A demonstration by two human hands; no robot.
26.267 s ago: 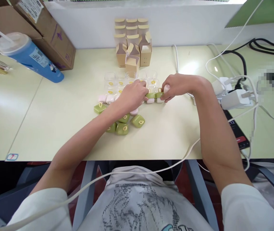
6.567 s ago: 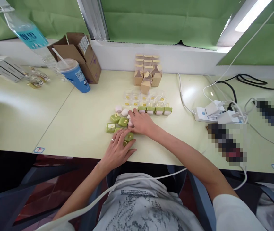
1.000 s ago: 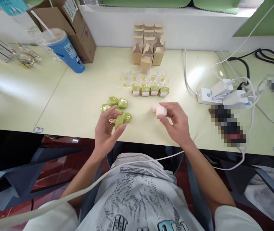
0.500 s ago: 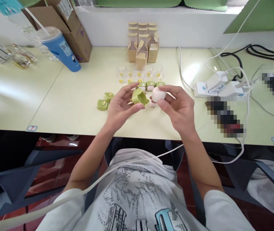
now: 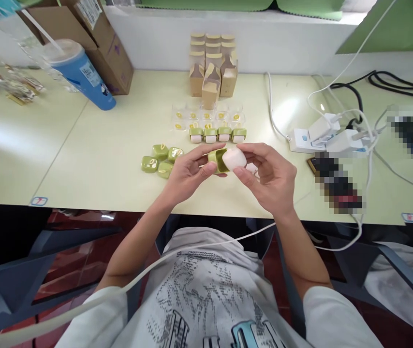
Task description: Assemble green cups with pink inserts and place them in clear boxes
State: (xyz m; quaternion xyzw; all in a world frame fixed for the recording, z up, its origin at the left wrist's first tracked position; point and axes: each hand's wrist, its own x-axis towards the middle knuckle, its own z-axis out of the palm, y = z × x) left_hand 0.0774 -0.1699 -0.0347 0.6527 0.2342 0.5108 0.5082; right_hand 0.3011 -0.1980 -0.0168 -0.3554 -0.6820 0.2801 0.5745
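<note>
In my left hand [image 5: 188, 175] is a hollow green plastic cover [image 5: 218, 161], its open side turned to the right. My right hand [image 5: 270, 176] pinches a rounded white block [image 5: 234, 159] by its edges, right at the mouth of the cover. Whether the block sits inside the rim, I cannot tell. Left of my left hand lie several loose green covers [image 5: 150, 164]. Beyond my hands stands a row of white blocks with green covers on top [image 5: 210, 135]. Another white piece [image 5: 252, 168] shows partly behind my right fingers.
Clear plastic cups with yellow marks [image 5: 207, 116] stand behind the row, and small open cardboard boxes [image 5: 211, 87] behind those. A blue tumbler [image 5: 83, 77] and a brown carton [image 5: 114, 63] are at the left. At the right lies a power strip [image 5: 302, 140] with chargers and cables.
My hands have come together and slightly down, bringing the white block against the green cover's opening. The cover has turned its opening toward the block. The camera view has shifted slightly.
</note>
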